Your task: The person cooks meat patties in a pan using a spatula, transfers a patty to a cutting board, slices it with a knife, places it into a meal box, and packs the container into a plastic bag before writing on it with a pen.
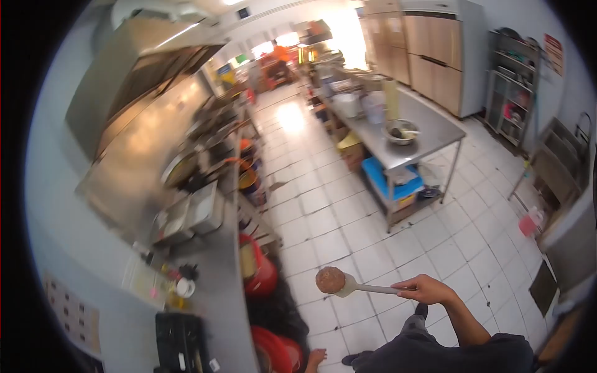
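Observation:
My right hand [429, 290] is closed around the grey handle of a spatula [373, 289], held out level above the tiled floor. Its pale head carries a rounded brown lump [331, 280] that looks like minced meat or paste; I cannot tell which. Low in the view, my left hand [318, 357] hangs beside the red buckets, with its fingers loosely apart and nothing seen in them. The nearest red bucket [268, 349] stands just left of that hand, under the steel counter edge. Another red bucket [264, 273] sits farther along.
A steel counter [221, 298] with metal trays [205, 208] and pans runs along the left. To the right stands a steel table [429, 133] bearing a metal bowl [401, 132], with a blue-lidded box [392, 180] below. Black plastic [286, 311] lies by the buckets. Someone in orange is far back.

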Demonstrator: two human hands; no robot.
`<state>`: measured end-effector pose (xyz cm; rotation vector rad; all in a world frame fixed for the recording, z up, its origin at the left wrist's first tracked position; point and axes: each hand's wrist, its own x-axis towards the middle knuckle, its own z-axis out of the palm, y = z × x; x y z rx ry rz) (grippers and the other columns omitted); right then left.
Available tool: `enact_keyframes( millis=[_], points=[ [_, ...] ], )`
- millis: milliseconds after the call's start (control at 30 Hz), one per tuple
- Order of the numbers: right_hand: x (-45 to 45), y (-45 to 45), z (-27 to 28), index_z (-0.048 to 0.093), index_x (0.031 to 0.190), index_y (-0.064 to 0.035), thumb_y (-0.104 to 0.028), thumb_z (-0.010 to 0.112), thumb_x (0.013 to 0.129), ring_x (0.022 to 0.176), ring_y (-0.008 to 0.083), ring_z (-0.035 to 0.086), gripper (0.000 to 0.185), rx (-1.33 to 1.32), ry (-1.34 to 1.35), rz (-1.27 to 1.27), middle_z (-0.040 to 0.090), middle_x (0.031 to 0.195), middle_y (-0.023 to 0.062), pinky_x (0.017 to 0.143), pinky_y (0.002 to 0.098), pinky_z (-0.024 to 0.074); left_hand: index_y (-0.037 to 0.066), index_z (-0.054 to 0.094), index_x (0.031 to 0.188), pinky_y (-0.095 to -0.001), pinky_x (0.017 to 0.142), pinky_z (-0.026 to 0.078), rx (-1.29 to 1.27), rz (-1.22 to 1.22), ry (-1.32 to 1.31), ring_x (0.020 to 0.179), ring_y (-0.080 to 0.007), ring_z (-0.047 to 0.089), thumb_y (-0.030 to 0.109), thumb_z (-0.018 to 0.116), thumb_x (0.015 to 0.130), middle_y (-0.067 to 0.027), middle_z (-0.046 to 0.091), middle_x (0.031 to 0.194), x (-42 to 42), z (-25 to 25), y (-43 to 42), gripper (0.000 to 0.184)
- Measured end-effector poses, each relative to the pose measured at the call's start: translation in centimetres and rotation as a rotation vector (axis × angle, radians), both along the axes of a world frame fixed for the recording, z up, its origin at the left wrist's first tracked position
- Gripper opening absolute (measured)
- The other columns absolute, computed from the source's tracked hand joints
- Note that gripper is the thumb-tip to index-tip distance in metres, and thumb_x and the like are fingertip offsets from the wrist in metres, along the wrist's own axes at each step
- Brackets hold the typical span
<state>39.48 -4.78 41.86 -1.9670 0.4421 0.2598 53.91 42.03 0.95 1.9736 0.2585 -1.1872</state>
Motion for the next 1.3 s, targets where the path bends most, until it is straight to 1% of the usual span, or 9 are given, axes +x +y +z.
enact_keyframes(
  millis=[300, 500, 767, 933, 1000, 1033, 1100, 1200, 1300],
  points=[
    [-13.4, -28.5, -2.5, 0.063, 0.123, -0.0105, -0.028, 0.061, 0.092, 0.071, 0.0174, 0.055, 0.036, -0.089, -0.07, -0.4, 0.064, 0.078, 0.0115, 0.069, 0.0311, 0.0455, -0.002, 0.058, 0.111, -0.0279, 0.06, 0.05, -0.281, -0.155, -0.283, 0.077, -0.0207, 0.067, 0.028, 0.055, 0.093, -0.0141, 0.068, 0.094, 2.9, 4.3, -43.5, 0.035],
    [-17.7, -44.0, -3.1, 0.064, 0.121, -0.0099, -0.026, 0.063, 0.089, 0.069, 0.0176, 0.054, 0.036, -0.148, -0.062, -0.715, 0.064, 0.076, 0.0111, 0.068, 0.0308, 0.0458, 0.004, 0.055, 0.123, -0.0381, 0.079, 0.051, -0.034, -0.541, 0.21, 0.094, -0.0267, 0.066, 0.034, 0.057, 0.093, -0.0156, 0.067, 0.106, -5.3, 1.1, -54.4, 0.043],
    [-17.8, -64.1, -3.8, 0.065, 0.119, -0.0097, -0.025, 0.065, 0.088, 0.085, 0.0205, 0.066, 0.034, -0.163, 0.021, -1.003, 0.07, 0.095, 0.0181, 0.079, 0.0319, 0.0497, 0.001, 0.062, 0.112, -0.0407, 0.078, 0.05, 0.226, -0.927, 0.225, 0.088, -0.0298, 0.067, 0.045, 0.054, 0.092, -0.0158, 0.069, 0.096, -0.7, -2.9, -69.7, 0.049],
    [-17.9, -75.9, -6.0, 0.064, 0.12, -0.0058, -0.022, 0.064, 0.089, 0.072, 0.0128, 0.056, 0.035, -0.22, -0.08, -1.073, 0.067, 0.079, 0.0103, 0.071, 0.0284, 0.0463, 0.0, 0.066, 0.106, -0.0422, 0.078, 0.05, 0.083, -1.649, -0.19, 0.084, -0.0317, 0.067, 0.052, 0.053, 0.091, -0.0159, 0.07, 0.09, 6.7, -7.9, -92.9, 0.055],
    [-16.8, -82.0, -5.6, 0.064, 0.12, -0.0063, -0.022, 0.065, 0.089, 0.077, 0.0142, 0.061, 0.035, -0.254, -0.03, -1.083, 0.07, 0.087, 0.0134, 0.075, 0.0287, 0.0481, 0.005, 0.063, 0.117, -0.0417, 0.083, 0.05, 0.05, -1.244, -0.016, 0.094, -0.0319, 0.067, 0.053, 0.054, 0.089, -0.0144, 0.07, 0.091, 7.7, -7.8, -107.4, 0.056],
    [-16.1, -85.2, -4.8, 0.064, 0.119, -0.0066, -0.024, 0.065, 0.088, 0.082, 0.0186, 0.063, 0.035, -0.232, -0.002, -1.101, 0.07, 0.091, 0.0153, 0.077, 0.0304, 0.0489, 0.0, 0.061, 0.118, -0.0418, 0.085, 0.049, -0.327, -1.438, -0.296, 0.1, -0.033, 0.065, 0.049, 0.054, 0.09, -0.0175, 0.069, 0.098, 8.0, -5.6, -114.3, 0.057],
    [-14.9, -90.5, -3.2, 0.065, 0.118, -0.0072, -0.026, 0.065, 0.088, 0.091, 0.0274, 0.067, 0.035, -0.163, 0.081, -1.131, 0.07, 0.098, 0.0191, 0.081, 0.0339, 0.0503, -0.002, 0.059, 0.117, -0.0395, 0.084, 0.05, -0.235, -1.323, -0.145, 0.095, -0.0261, 0.063, 0.039, 0.055, 0.093, -0.0165, 0.066, 0.102, 5.6, 1.7, -129.5, 0.047],
    [-14.6, -100.6, -7.0, 0.065, 0.118, -0.0077, -0.026, 0.065, 0.088, 0.085, 0.0261, 0.068, 0.035, -0.209, -0.055, -1.12, 0.07, 0.093, 0.019, 0.078, 0.0345, 0.0508, -0.004, 0.059, 0.112, -0.0307, 0.072, 0.05, -0.645, -1.078, -0.036, 0.084, -0.02, 0.064, 0.037, 0.057, 0.093, -0.0126, 0.067, 0.092, 1.6, 2.7, -145.7, 0.045],
    [-13.4, -111.7, -6.6, 0.064, 0.119, -0.0048, -0.023, 0.065, 0.087, 0.077, 0.0168, 0.064, 0.037, -0.144, 0.02, -1.078, 0.071, 0.092, 0.017, 0.073, 0.0305, 0.0494, -0.003, 0.06, 0.113, -0.0338, 0.076, 0.051, -0.621, -1.133, -0.048, 0.086, -0.0209, 0.064, 0.039, 0.058, 0.092, -0.0155, 0.067, 0.095, -0.9, 3.8, -156.7, 0.047]
  ],
)
